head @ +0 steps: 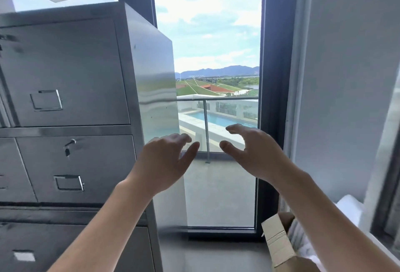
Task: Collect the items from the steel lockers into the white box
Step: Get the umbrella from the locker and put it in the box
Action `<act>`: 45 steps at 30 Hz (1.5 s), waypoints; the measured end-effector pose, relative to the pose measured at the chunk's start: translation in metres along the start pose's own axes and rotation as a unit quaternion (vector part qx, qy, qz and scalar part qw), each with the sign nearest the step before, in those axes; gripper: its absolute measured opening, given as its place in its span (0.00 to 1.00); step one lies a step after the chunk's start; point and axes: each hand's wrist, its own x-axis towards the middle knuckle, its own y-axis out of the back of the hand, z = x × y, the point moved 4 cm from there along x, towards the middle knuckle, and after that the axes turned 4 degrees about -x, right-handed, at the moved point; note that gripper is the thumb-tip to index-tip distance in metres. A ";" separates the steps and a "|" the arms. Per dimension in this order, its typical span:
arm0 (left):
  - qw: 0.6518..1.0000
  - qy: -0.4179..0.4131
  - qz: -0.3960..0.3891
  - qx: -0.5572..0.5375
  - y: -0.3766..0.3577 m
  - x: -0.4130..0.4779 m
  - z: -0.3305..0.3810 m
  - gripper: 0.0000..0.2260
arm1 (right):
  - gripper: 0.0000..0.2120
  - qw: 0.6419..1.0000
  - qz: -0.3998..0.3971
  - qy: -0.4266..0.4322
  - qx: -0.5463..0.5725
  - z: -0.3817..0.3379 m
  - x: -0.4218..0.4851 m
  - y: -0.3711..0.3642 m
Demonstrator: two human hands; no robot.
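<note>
The steel lockers [65, 72] at nine o'clock are brushed metal, with a dull satin sheen on the door fronts. Their side panel [151, 72], nearer the centre, is smoother and glossier and mirrors the light in wavy bands. The label frame [46, 99] on the upper door is bright polished metal. At five o'clock a cardboard flap [278, 248] is matt brown paperboard, creased. The window glass [216, 44] at twelve o'clock is clear and smooth, set in a matt dark frame [272, 77]. The wall [346, 66] at three o'clock is matt and pale.
</note>
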 end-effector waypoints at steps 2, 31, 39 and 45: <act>1.000 -0.021 -0.009 -0.015 -0.009 0.002 0.012 0.27 | 0.27 1.000 0.014 -0.011 -0.005 0.010 -0.008 0.006; 0.818 -0.436 -0.108 -0.360 -0.116 0.003 0.254 0.23 | 0.28 0.814 0.131 -0.486 -0.289 0.039 -0.271 0.152; 0.805 -0.436 -0.134 -0.380 -0.128 -0.012 0.250 0.25 | 0.27 0.781 0.140 -0.529 -0.301 0.021 -0.303 0.148; 0.819 -0.409 -0.120 -0.385 -0.144 -0.004 0.224 0.25 | 0.27 0.798 0.130 -0.519 -0.276 0.026 -0.286 0.124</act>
